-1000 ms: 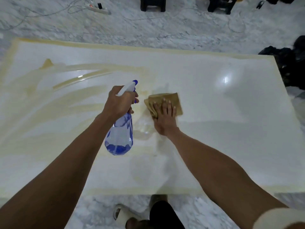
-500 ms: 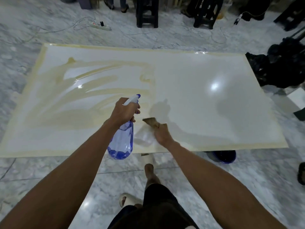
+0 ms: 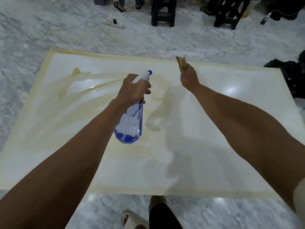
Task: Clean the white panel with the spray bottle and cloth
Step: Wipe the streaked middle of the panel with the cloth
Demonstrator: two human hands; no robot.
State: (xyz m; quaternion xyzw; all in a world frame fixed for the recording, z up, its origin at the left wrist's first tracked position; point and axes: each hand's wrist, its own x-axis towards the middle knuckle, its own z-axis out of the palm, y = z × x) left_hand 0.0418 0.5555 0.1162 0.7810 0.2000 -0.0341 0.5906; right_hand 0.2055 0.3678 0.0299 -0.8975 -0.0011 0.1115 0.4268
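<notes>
The white panel (image 3: 222, 129) lies flat and low over the marble floor, with yellowish smears across its left half. My left hand (image 3: 132, 90) grips the neck of a clear blue spray bottle (image 3: 130, 126), held above the panel's middle with its white nozzle pointing away from me. My right hand (image 3: 188, 76) is raised over the panel's far edge, closed on a bunched tan cloth (image 3: 181, 62) that sticks up out of the fist. The cloth is off the surface.
A power strip (image 3: 113, 24) with trailing cables lies on the floor beyond the panel. Two dark stools (image 3: 163, 12) stand at the back, near another person's feet (image 3: 120, 5). A black heap (image 3: 290, 75) sits at the panel's right end. My sandalled foot (image 3: 132, 219) is below the near edge.
My right hand lifted the cloth off the panel, bunched it, and carried it up toward the far edge. The left hand kept the bottle over the middle. The view swung back and forward again.
</notes>
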